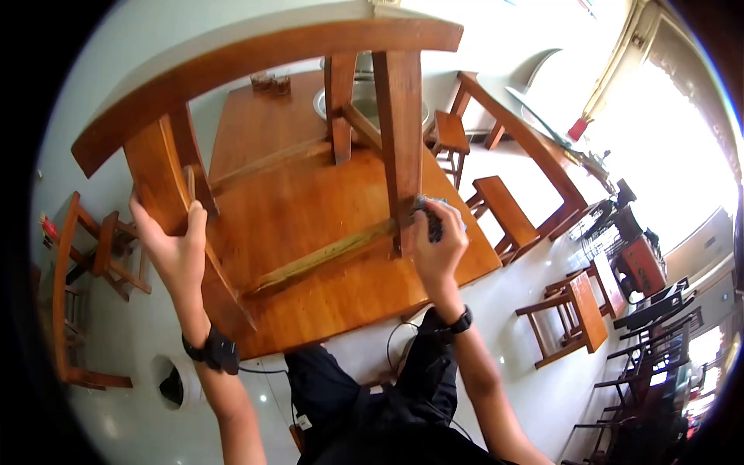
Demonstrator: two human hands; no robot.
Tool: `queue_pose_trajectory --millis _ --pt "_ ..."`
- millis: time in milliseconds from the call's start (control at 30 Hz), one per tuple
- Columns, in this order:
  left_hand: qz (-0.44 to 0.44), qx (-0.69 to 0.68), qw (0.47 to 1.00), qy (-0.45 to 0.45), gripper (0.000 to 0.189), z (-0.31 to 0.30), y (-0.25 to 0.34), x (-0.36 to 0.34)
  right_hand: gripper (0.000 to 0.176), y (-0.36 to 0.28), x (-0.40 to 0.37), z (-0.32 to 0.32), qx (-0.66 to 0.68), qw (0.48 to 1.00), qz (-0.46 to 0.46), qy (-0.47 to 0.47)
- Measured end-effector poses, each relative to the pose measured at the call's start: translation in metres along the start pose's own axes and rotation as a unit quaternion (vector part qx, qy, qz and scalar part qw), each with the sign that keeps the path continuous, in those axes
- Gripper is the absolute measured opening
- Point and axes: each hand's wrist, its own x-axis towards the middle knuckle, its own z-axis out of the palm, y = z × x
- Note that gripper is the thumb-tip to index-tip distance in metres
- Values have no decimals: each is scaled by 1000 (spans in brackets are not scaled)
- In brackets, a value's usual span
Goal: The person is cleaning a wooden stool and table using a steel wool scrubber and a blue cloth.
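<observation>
A wooden stool (256,58) stands upside down on a wooden table (310,201), its legs pointing toward me. My left hand (174,244) grips the near left leg of the stool. My right hand (438,240) presses a dark cloth (432,219) against the lower part of the right leg (399,132), next to a crossbar. Both wrists carry dark bands.
A metal bowl (364,105) and small jars (271,81) sit at the table's far end. Wooden stools (504,209) and benches stand around on the white tiled floor. More chairs (570,314) are at the right, another chair (85,294) at the left. A bright window is far right.
</observation>
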Motion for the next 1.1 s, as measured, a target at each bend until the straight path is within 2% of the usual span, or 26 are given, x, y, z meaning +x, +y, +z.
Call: queue_pose_trajectory --millis 67,133,233,267,333,400,467,600,667,767,933,1033,1067,1100 --pt "-18 45 999 -21 71 -4 4 -1 19 8 42 -14 0 999 -39 -9" --pt "-3 43 999 -15 71 -3 1 0 20 -13 88 -21 36 998 -52 -16" --pt "-8 47 999 -20 72 -5 -3 -2 23 -37 136 -9 80 988 -135 4" --pt "-22 49 998 -18 73 -4 -3 -3 23 -40 148 -2 81 987 -135 7" --pt "-16 53 998 -21 74 -5 0 -3 25 -45 163 11 75 954 -289 -12" --pt "-9 55 998 -25 76 -8 -3 -2 25 -40 157 26 70 953 -295 -7" --pt "-27 1 997 -69 84 -17 -15 -1 26 -30 147 30 50 952 -301 9" --pt "-17 1 995 -94 87 -23 -18 5 25 3 90 23 23 954 -300 -11" --pt "-16 -5 996 -90 83 -20 -15 5 26 16 67 15 1 963 -267 -41" --pt "-12 -14 996 -84 79 -17 -9 5 27 34 47 10 18 962 -267 -58" --pt "12 -16 997 -78 77 -11 -2 5 28 3 91 8 26 960 -270 -69" --pt "15 121 990 -65 77 -13 0 0 25 -18 139 19 47 959 -277 -33" --pt "25 124 990 -65 77 -16 6 0 25 -26 157 22 51 960 -276 -24" --pt "114 228 966 -31 79 -17 20 -1 23 -37 175 23 58 956 -287 -6"
